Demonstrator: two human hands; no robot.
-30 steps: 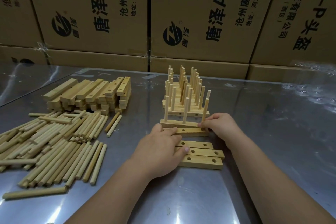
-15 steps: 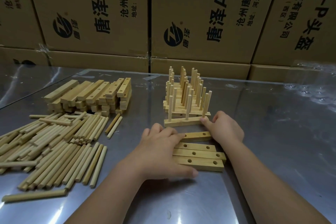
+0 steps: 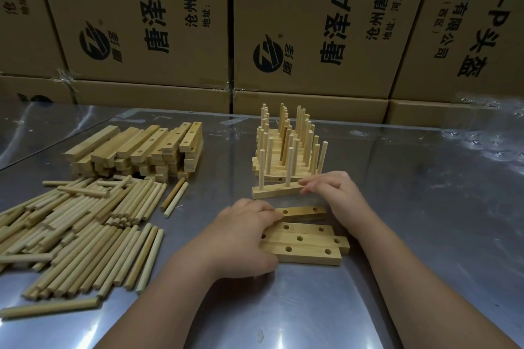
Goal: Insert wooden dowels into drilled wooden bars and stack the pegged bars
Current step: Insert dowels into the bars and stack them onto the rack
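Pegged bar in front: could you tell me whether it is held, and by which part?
The fingers of the right hand pinch the pegged bar at its right end; the left hand only rests on the drilled bars.

We see through a single wide-angle camera worn at head height, facing forward and down across the table, close above our left hand and right hand, with stacked cardboard boxes closing the far side.
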